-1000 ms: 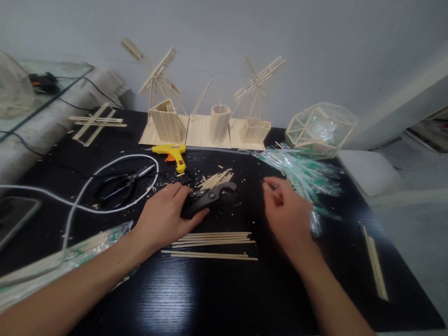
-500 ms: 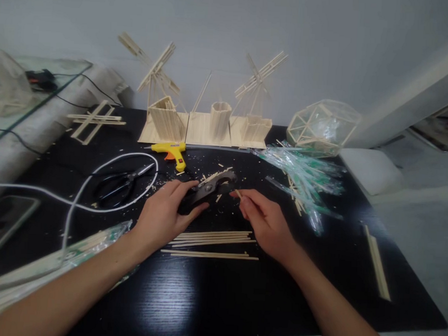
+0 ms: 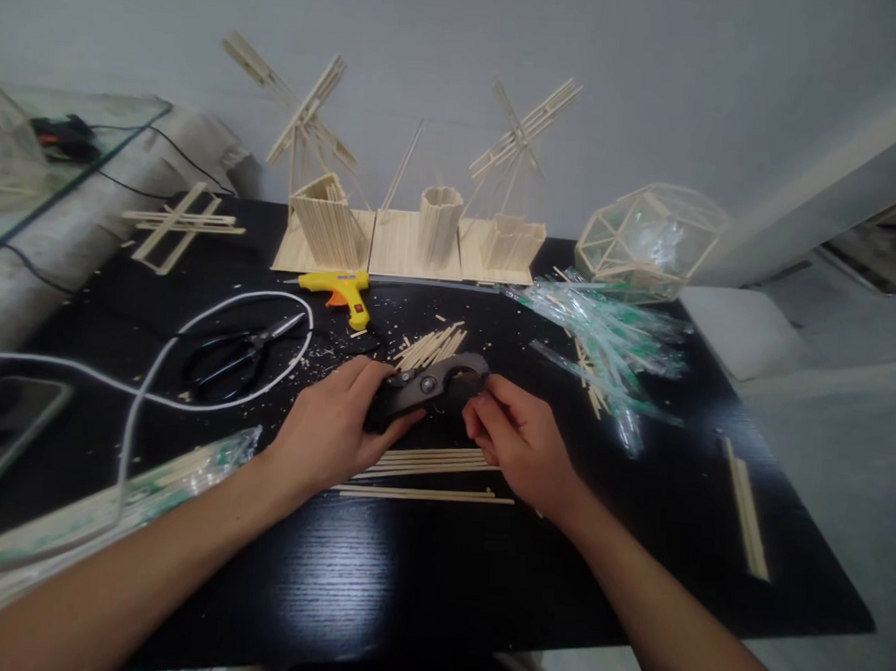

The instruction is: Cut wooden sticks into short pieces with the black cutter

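My left hand (image 3: 334,432) is wrapped round the handles of black cutting pliers (image 3: 431,383), lifted just above the black table (image 3: 436,565). My right hand (image 3: 519,441) is pinched close against the pliers' jaws; a small stick may be between its fingers, but I cannot make it out. Several long wooden sticks (image 3: 426,475) lie flat on the table right under both hands. A heap of short cut sticks (image 3: 430,347) lies just behind the pliers.
Behind are a yellow glue gun (image 3: 337,290), black scissors (image 3: 241,350), a white cable (image 3: 191,362), stick windmill models (image 3: 408,233) and a wire-frame polyhedron (image 3: 652,241). Clear plastic wrappers (image 3: 605,339) lie at right, packed sticks (image 3: 108,513) at left, more sticks (image 3: 746,521) near the right edge.
My right hand came back from the wrappers at the right to the pliers' jaws. My left hand kept its hold on the pliers and raised them slightly.
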The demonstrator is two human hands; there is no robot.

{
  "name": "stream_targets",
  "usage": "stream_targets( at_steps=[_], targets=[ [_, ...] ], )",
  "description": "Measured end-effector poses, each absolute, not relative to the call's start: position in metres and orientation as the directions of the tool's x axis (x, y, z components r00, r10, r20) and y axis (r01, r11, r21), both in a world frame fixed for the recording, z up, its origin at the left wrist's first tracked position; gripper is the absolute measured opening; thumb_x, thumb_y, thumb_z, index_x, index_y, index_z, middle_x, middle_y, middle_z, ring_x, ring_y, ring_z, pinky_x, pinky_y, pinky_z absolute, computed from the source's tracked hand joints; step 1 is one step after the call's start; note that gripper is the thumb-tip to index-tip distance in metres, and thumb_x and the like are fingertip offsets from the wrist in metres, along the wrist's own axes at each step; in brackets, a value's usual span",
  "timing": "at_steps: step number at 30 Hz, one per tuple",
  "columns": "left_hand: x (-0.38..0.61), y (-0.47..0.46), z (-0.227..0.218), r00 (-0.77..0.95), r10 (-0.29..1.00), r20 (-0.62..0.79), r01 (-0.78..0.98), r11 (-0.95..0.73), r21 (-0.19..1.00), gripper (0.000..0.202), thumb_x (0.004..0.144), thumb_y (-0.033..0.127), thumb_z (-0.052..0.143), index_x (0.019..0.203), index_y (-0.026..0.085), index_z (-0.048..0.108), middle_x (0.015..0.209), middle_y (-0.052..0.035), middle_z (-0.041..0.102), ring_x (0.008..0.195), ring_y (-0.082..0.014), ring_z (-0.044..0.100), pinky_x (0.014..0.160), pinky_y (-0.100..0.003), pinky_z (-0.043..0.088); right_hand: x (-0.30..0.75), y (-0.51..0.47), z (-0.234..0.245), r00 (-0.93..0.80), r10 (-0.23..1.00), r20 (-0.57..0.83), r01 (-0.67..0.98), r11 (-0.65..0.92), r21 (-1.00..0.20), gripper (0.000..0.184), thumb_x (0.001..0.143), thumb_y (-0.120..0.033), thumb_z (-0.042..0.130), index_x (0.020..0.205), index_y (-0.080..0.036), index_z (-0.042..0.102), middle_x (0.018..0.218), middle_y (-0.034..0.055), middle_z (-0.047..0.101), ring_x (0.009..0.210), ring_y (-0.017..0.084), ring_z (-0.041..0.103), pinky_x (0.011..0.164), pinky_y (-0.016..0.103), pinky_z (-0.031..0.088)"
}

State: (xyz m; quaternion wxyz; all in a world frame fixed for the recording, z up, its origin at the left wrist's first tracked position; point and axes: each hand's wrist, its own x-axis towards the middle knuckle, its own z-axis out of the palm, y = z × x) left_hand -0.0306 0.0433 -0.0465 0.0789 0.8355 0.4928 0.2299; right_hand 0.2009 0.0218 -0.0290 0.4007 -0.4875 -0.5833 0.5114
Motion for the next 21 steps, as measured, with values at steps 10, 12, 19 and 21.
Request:
stream_targets(
  at_steps=[10, 12, 19, 21],
  targets=[
    [-0.0294, 0.0427, -0.0462, 0.406, 0.872, 0.273, 0.809, -0.482, 0.337, 0.035, 0.095, 0.054, 0.056, 0.107, 0.021, 0.053, 0.094, -0.0052, 0.066, 0.081, -0.0221, 0.067, 0.063, -0.031, 0.050, 0.1999, 0.0211, -0.0303, -0.214, 0.974, -0.074, 0.108, -0.051, -0.993, 0.037, 0.099, -0.045, 0.056, 0.073, -0.019, 0.055, 0.055, -0.0060, 0.044, 0.043, 0.007, 0.034, 0.040, 0.021, 0.027],
    [-0.0298, 0.0428, -0.0466, 0.412, 0.871, 0.266, 0.809, -0.484, 0.334, 0.034, 0.095, 0.054, 0.056, 0.104, 0.021, 0.054, 0.092, -0.0048, 0.066, 0.080, -0.0218, 0.066, 0.061, -0.031, 0.049, 0.1991, 0.0216, -0.0296, -0.227, 0.969, -0.102, 0.049, -0.093, -0.994, 0.037, 0.099, -0.045, 0.056, 0.072, -0.019, 0.056, 0.052, -0.0073, 0.040, 0.041, 0.006, 0.030, 0.039, 0.020, 0.025],
    [-0.0301, 0.0435, -0.0464, 0.426, 0.863, 0.272, 0.804, -0.499, 0.323, 0.035, 0.095, 0.055, 0.057, 0.103, 0.021, 0.055, 0.091, -0.0050, 0.066, 0.080, -0.0223, 0.067, 0.060, -0.031, 0.046, 0.1983, 0.0229, -0.0277, -0.260, 0.953, -0.153, -0.029, -0.166, -0.986, 0.037, 0.098, -0.044, 0.058, 0.071, -0.018, 0.056, 0.048, -0.0091, 0.036, 0.040, 0.005, 0.026, 0.037, 0.019, 0.024],
    [-0.0301, 0.0435, -0.0467, 0.424, 0.865, 0.269, 0.811, -0.495, 0.313, 0.035, 0.095, 0.055, 0.057, 0.102, 0.021, 0.054, 0.090, -0.0046, 0.067, 0.078, -0.0221, 0.068, 0.059, -0.030, 0.045, 0.1987, 0.0230, -0.0275, -0.256, 0.956, -0.144, -0.018, -0.154, -0.988, 0.038, 0.098, -0.044, 0.057, 0.071, -0.018, 0.056, 0.048, -0.0089, 0.036, 0.040, 0.005, 0.026, 0.037, 0.019, 0.025]
  ],
)
